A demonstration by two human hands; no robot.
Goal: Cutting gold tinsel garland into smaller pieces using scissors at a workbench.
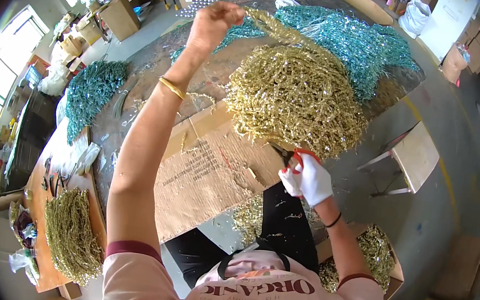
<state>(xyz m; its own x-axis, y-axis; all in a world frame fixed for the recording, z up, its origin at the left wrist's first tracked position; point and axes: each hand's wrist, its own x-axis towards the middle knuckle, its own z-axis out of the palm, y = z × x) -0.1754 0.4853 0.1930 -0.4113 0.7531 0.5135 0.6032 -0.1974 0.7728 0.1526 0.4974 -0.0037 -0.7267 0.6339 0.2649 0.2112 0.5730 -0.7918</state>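
My bare left hand (214, 24) is raised over the far part of the table, its fingers pinched on the end of a gold tinsel strand (278, 31). That strand runs right toward a big heap of gold tinsel (299, 97). My right hand (313, 182), in a white glove, grips a pair of red-handled scissors (303, 156) close to the heap's near edge. The dark blades point left, over a flattened cardboard sheet (208, 173). Whether the blades touch any tinsel I cannot tell.
Teal tinsel piles lie at the back (347, 38) and at the left (93, 95). More gold tinsel (71, 234) rests on a wooden board at lower left. A box of gold tinsel (375, 254) stands by my right arm. A stool (414, 155) is beyond the table's right edge.
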